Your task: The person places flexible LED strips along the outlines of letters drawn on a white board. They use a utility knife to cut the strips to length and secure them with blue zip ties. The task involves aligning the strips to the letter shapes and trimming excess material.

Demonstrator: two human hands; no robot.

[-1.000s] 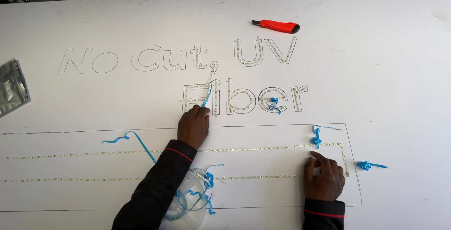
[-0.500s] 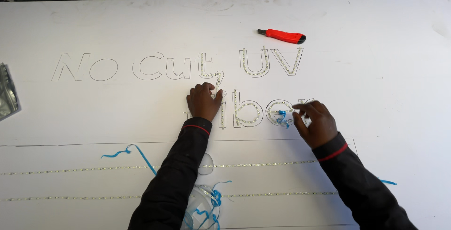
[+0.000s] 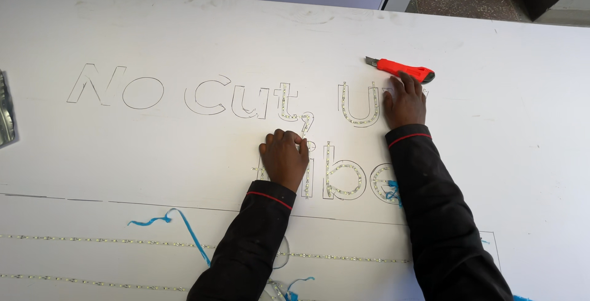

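Two hands — left hand (image 3: 284,156) flat on white board (image 3: 153,153); right hand (image 3: 404,99) touching orange knife (image 3: 402,69)

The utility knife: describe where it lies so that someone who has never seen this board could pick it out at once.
Start at the big white board with outlined letters. Follow the upper row of letters to its right end, where the right hand reaches. Just above its fingers lies the utility knife, the only bright orange-red thing there, with a black end cap.
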